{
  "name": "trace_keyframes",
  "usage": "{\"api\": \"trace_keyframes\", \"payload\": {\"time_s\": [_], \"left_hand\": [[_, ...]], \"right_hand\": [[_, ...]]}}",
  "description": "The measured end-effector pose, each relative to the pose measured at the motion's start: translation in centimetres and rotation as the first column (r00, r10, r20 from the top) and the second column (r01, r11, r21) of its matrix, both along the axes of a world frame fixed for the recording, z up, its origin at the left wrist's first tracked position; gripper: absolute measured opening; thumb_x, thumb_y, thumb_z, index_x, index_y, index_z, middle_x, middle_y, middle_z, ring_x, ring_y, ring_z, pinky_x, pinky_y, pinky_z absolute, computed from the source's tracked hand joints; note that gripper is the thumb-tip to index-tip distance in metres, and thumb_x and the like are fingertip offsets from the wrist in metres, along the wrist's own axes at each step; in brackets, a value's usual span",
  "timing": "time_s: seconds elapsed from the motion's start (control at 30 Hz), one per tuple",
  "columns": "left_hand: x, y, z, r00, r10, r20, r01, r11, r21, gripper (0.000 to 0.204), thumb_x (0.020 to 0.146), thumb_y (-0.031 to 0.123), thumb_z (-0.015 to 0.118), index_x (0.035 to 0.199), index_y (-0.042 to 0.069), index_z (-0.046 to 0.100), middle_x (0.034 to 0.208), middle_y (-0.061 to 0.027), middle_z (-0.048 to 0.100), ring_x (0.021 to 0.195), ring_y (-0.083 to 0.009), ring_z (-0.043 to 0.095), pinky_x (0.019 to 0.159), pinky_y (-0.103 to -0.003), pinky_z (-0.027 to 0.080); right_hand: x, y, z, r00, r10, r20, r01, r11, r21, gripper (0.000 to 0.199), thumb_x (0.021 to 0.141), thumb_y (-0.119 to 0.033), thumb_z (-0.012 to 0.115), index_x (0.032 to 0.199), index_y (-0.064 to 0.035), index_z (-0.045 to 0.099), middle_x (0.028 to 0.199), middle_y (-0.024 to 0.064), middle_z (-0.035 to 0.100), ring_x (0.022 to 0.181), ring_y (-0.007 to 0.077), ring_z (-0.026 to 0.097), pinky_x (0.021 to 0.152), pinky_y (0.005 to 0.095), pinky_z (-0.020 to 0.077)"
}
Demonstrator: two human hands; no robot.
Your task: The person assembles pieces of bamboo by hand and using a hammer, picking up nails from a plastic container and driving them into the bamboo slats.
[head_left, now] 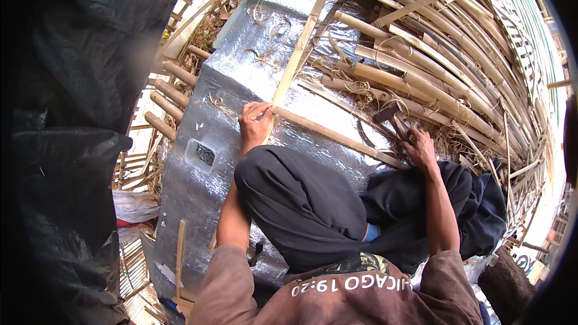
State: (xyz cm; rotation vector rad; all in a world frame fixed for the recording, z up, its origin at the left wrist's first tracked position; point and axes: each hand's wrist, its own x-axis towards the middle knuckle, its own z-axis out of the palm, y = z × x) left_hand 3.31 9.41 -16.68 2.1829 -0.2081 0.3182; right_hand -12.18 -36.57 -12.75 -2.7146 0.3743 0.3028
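Note:
My left hand (256, 121) pinches the spot where two flat bamboo strips meet at a corner. One is a long bamboo strip (299, 48) running away from me. The other, a crosswise bamboo strip (337, 134), slants to the right and ends near my knee. Beside that end, my right hand (419, 146) is closed around the handle of a hammer (386, 112), its dark head pointing away to the left. Both strips lie over a shiny silver foil sheet (241, 78). My crossed legs in dark trousers (301, 195) cover part of the sheet.
Split bamboo poles (415, 78) are heaped at the right, with curly shavings (361, 90) around them. Cut pole ends (168, 93) stick out on the left. A black tarp (72, 114) hangs at the far left. The foil has a square opening (203, 155).

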Motion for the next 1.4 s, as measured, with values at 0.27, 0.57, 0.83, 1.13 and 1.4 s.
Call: {"api": "trace_keyframes", "payload": {"time_s": [0.27,0.57,0.83,1.13,1.4], "left_hand": [[-0.4,0.1,-0.1,0.997,0.039,-0.061,-0.039,0.999,0.007,0.019,0.084,0.019,0.078,0.096,0.005,0.076,0.094,-0.0097,0.074,0.095,-0.0263,0.066,0.083,-0.037,0.052],[-0.3,0.0,-0.1,0.999,-0.023,0.035,0.021,0.998,0.064,0.017,0.085,0.017,0.076,0.096,0.004,0.074,0.093,-0.0108,0.073,0.094,-0.0292,0.066,0.083,-0.040,0.052],[0.1,-0.2,-0.3,0.999,0.005,0.034,-0.007,0.999,0.054,0.018,0.085,0.018,0.076,0.096,0.004,0.074,0.091,-0.0129,0.071,0.090,-0.0301,0.066,0.078,-0.039,0.052],[0.1,0.1,-0.6,0.993,-0.033,0.115,0.019,0.993,0.118,0.019,0.085,0.019,0.078,0.098,0.006,0.074,0.095,-0.0121,0.070,0.090,-0.0290,0.067,0.080,-0.039,0.053],[-0.2,0.0,-0.4,0.991,-0.054,0.121,0.040,0.993,0.109,0.015,0.081,0.011,0.078,0.094,0.005,0.074,0.091,-0.0098,0.072,0.090,-0.0264,0.066,0.079,-0.038,0.052]], "right_hand": [[1.1,1.5,1.8,0.993,-0.061,0.103,0.021,0.934,0.357,0.027,0.085,-0.016,0.066,0.105,-0.0040,0.053,0.085,0.0250,0.064,0.083,0.0456,0.063,0.072,0.0468,0.0474],[4.9,4.5,8.4,0.997,-0.074,0.008,0.065,0.919,0.388,0.025,0.082,-0.023,0.075,0.092,-0.0009,0.068,0.065,0.0113,0.059,0.061,0.0159,0.055,0.061,0.0364,0.0468],[2.3,6.9,4.4,0.941,0.010,-0.338,0.043,0.988,0.149,0.041,0.074,-0.033,0.072,0.098,0.0008,0.072,0.090,0.0238,0.071,0.087,0.0366,0.070,0.081,0.0453,0.0537],[1.3,9.1,3.6,0.905,0.101,-0.413,-0.033,0.985,0.167,0.045,0.075,-0.037,0.071,0.105,-0.0026,0.071,0.098,0.0258,0.070,0.094,0.0397,0.068,0.085,0.0467,0.0535],[0.7,9.4,3.7,0.920,0.060,-0.387,0.062,0.953,0.296,0.045,0.076,-0.036,0.071,0.105,-0.0009,0.069,0.094,0.0254,0.070,0.092,0.0384,0.069,0.083,0.0457,0.0529]]}}
